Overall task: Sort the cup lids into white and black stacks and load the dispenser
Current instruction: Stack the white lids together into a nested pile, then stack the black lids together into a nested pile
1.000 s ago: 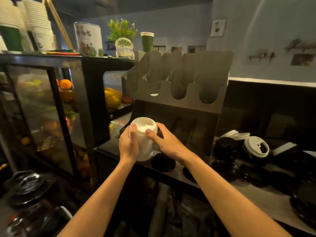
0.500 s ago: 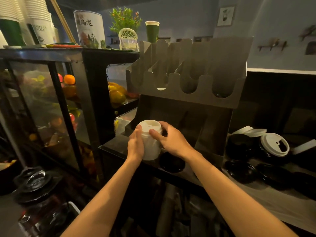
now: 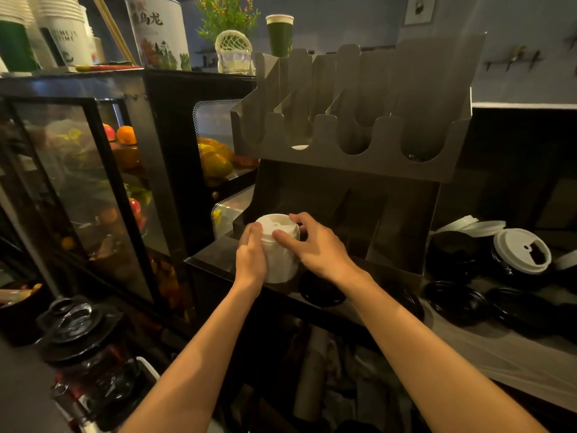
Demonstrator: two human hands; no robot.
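head view, single frame. stack of white lids [image 3: 278, 256] stands upright on the steel counter [image 3: 212, 256], at the mouth of the lower left bay of the dispenser [image 3: 352, 165]. both hands are clamped on it: the left hand [image 3: 250, 260] wraps its left flank, and the right hand [image 3: 315, 248] sets the thumb on the near side with the fingers curled over the top rim.

handling, as judged: thin moulded plastic, so the stack is light and each lid is flexible. the nested column is only loosely locked, and it could shear or fan apart if tilted. hold it low and high at once, 1 hand under or round the base and 1 capping the top. squeeze gently, since the ribbed sides may crush or slip.

loose black lids [image 3: 452, 300] lie well to the right, with a white lid [image 3: 521, 250] resting on 1 of them. another black lid [image 3: 321, 290] lies just beside the stack's base.

legible writing: the tea tin [image 3: 157, 32] on the display case bears the large characters "乌龙" above a landscape print. the stacked paper cups [image 3: 67, 35] carry faint lettering, possibly "time", too blurred to confirm.
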